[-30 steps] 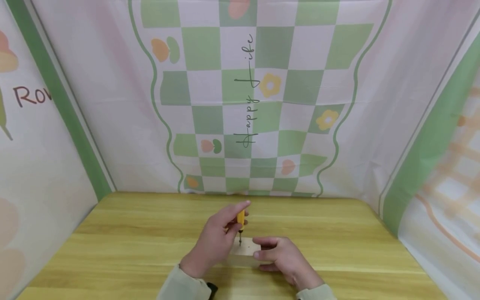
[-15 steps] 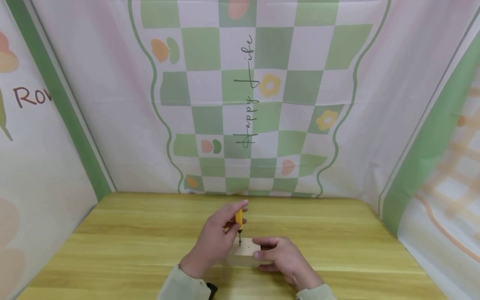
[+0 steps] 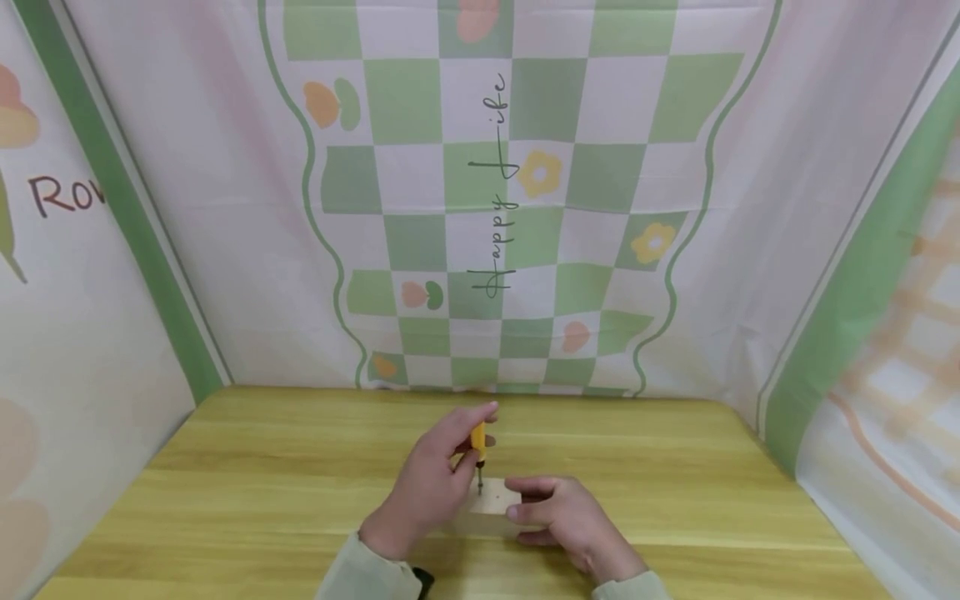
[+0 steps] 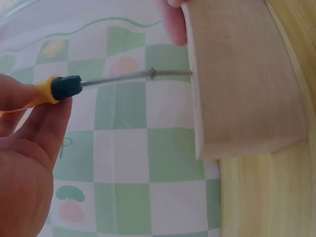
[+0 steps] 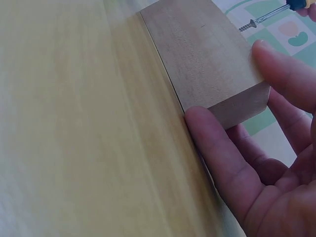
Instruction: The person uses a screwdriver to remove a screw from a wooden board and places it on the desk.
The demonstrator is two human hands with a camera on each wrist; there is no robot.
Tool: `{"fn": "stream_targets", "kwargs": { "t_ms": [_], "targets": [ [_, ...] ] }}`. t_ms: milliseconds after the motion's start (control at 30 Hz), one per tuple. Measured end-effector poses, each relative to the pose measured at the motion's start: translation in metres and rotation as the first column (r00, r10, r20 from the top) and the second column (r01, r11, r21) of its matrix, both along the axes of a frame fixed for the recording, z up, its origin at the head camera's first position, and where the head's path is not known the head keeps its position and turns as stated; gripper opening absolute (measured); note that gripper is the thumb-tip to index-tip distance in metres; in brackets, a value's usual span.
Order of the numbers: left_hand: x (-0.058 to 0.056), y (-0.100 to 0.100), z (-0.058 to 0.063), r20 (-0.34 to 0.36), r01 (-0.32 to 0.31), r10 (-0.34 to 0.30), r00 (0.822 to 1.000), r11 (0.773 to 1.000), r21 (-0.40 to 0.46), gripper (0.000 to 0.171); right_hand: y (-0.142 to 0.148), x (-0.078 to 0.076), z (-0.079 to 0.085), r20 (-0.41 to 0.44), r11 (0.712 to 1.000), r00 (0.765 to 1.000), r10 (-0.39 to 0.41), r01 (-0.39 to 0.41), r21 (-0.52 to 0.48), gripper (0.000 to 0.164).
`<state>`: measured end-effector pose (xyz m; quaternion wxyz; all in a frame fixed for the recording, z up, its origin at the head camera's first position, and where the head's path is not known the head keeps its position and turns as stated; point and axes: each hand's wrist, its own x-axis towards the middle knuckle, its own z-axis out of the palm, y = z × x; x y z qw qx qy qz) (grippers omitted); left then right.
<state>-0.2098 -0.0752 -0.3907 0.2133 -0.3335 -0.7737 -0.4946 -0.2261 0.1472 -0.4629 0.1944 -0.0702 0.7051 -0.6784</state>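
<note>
A screwdriver (image 3: pixel 478 437) with a yellow handle and black collar stands nearly upright in my left hand (image 3: pixel 427 483), the fingers and thumb wrapped about the handle. Its metal shaft meets the head of a screw (image 4: pixel 170 73). The screw's point is at the top face of a pale wooden block (image 4: pixel 247 74), with most of the thread showing above the wood. My right hand (image 3: pixel 573 521) grips the block's right end between thumb and fingers, as the right wrist view shows. On the top face, right of the screw, is a small dark mark (image 3: pixel 497 497).
The block sits on a wood-grain table (image 3: pixel 262 467). Behind the table hangs a cloth (image 3: pixel 480 250) with green and white checks, flowers and lettering. More printed cloth panels stand at the left and right sides.
The screwdriver's handle has shifted very slightly to the left with my left hand. My right hand and the block have stayed in place.
</note>
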Motion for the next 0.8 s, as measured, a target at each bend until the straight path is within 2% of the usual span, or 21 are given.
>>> {"fn": "stream_targets", "kwargs": {
  "t_ms": [67,267,333,400,533,600,667,800],
  "targets": [
    [-0.0003,0.0003,0.0,0.0,0.012,-0.012,1.0,1.0,0.012,0.072,0.0,0.0001,0.0,0.0,1.0,1.0,-0.001,0.001,-0.002,0.051],
    [0.0002,0.0005,-0.0005,-0.078,-0.097,0.094,0.992,0.995,-0.034,0.07,-0.0001,0.0012,0.0006,-0.006,1.0,1.0,-0.001,0.001,-0.004,0.051],
    [0.0005,0.0003,-0.0008,-0.088,-0.117,0.113,0.99,0.992,-0.049,0.069,0.0001,0.0015,0.0009,-0.005,1.0,1.0,0.0,0.0,-0.003,0.051],
    [0.0004,0.0001,-0.0011,-0.092,-0.102,0.097,0.991,0.994,-0.049,0.068,0.0002,0.0015,0.0011,-0.001,1.0,1.0,0.001,-0.001,-0.001,0.051],
    [-0.0002,0.0006,-0.0013,-0.076,-0.017,0.016,0.997,1.0,-0.007,0.068,0.0003,0.0012,0.0014,0.004,1.0,1.0,-0.002,0.002,0.002,0.051],
    [0.0001,0.0012,-0.0009,-0.068,0.005,-0.004,0.998,1.0,0.012,0.069,0.0003,0.001,0.0014,0.003,1.0,1.0,-0.002,0.002,0.001,0.051],
    [0.0004,0.0017,-0.0008,-0.067,-0.009,0.01,0.998,1.0,0.017,0.069,0.0002,0.0008,0.0012,0.001,1.0,1.0,-0.003,0.003,0.001,0.051],
    [0.0017,0.0018,-0.0002,-0.09,-0.087,0.086,0.992,0.996,0.0,0.066,0.0003,0.0009,0.0004,-0.006,1.0,1.0,0.0,0.0,0.0,0.051]
  ]
}}
